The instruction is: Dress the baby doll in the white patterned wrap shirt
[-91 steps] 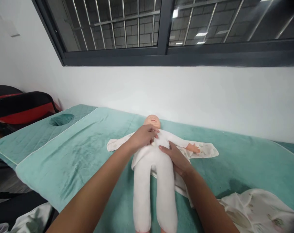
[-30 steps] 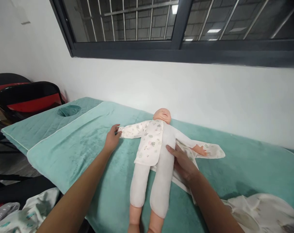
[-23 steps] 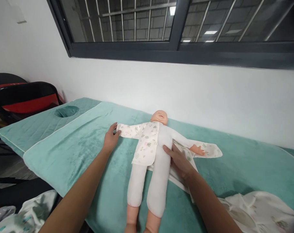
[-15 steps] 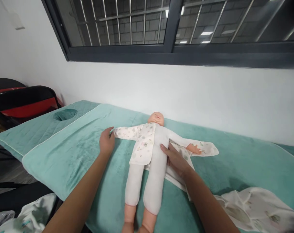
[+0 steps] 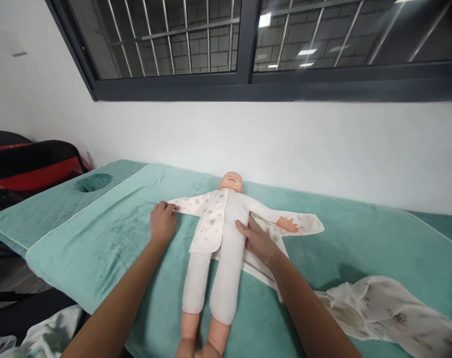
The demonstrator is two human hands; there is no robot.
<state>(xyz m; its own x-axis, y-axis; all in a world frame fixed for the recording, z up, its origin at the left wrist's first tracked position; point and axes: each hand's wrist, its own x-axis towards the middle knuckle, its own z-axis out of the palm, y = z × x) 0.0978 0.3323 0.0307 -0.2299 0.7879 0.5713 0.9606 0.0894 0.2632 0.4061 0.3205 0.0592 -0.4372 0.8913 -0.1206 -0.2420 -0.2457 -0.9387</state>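
A baby doll (image 5: pixel 226 233) in a white bodysuit lies face up on a teal padded table (image 5: pixel 99 238), head toward the wall. A printed white baby jacket (image 5: pixel 210 219) covers its left side, sleeve stretched out. The jacket's other half lies spread under the doll's bare arm (image 5: pixel 285 224). My left hand (image 5: pixel 162 224) rests at the sleeve's cuff, fingers curled on the end. My right hand (image 5: pixel 256 241) lies flat against the doll's hip, on the jacket's spread half.
A second printed garment (image 5: pixel 382 311) lies crumpled at the table's near right. The table has a face hole (image 5: pixel 89 183) at its left end. Black and red chairs (image 5: pixel 28 166) stand at the left. More cloth (image 5: pixel 47 335) hangs below the near left edge. The wall runs close behind.
Three seconds ago both hands were on the doll's chest. The jacket's left half has since been laid over the doll, and my left hand moved out to the sleeve cuff. The right hand stays at the hip.
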